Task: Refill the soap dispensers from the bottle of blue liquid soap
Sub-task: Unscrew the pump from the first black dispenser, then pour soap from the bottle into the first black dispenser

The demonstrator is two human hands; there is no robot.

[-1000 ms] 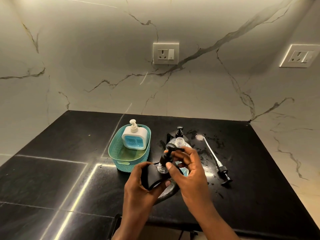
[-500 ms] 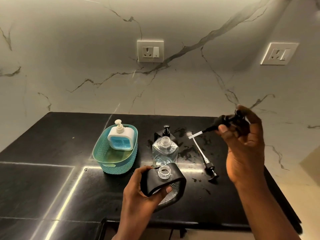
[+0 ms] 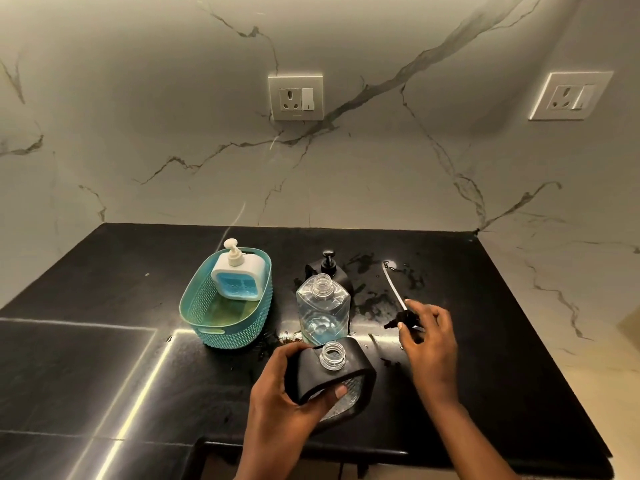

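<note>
— Which step was it?
— Uncapping: the left hand [image 3: 287, 386] gripped the black-sleeved clear dispenser [image 3: 334, 370], neck open, while the right hand [image 3: 427, 332] pinched its black pump [image 3: 401, 318] over the dark counter [image 3: 104, 358].
— And next?
— Probably pouring from the clear square bottle of blue soap [image 3: 322, 311], just behind it.

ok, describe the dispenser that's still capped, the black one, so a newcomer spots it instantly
Start at the black counter and find the teal basket. Right of it stands a clear open bottle; the black dispenser is directly behind that, nearer the wall. Only it wears a black pump; the basket's dispenser is white.
</note>
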